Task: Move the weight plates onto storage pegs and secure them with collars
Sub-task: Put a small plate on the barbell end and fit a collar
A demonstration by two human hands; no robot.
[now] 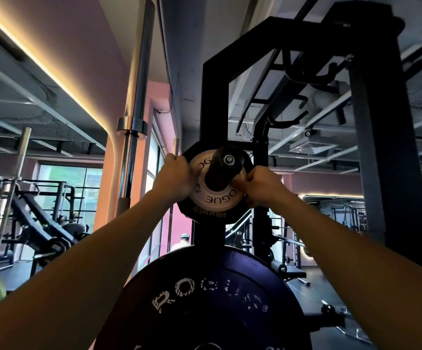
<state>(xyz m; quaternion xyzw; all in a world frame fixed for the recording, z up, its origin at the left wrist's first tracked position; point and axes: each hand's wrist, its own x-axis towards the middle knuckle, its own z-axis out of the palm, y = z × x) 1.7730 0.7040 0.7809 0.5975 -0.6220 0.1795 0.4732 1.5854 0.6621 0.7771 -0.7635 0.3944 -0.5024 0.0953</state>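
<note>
Small white plate (216,195) is on the black peg (223,164) of the rack (213,97), sitting flush against a larger black plate (208,210) behind it. Left hand (173,176) has its grip closed on the plates' left edge, right hand (261,184) clamped on the right edge (fingers curl behind, can't tell which plate they touch). Big dark plate (204,294) hangs below. A barbell (135,117) stands upright left of the rack.

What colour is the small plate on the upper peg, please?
White, with black lettering, on the small plate; the head view shows it.
</note>
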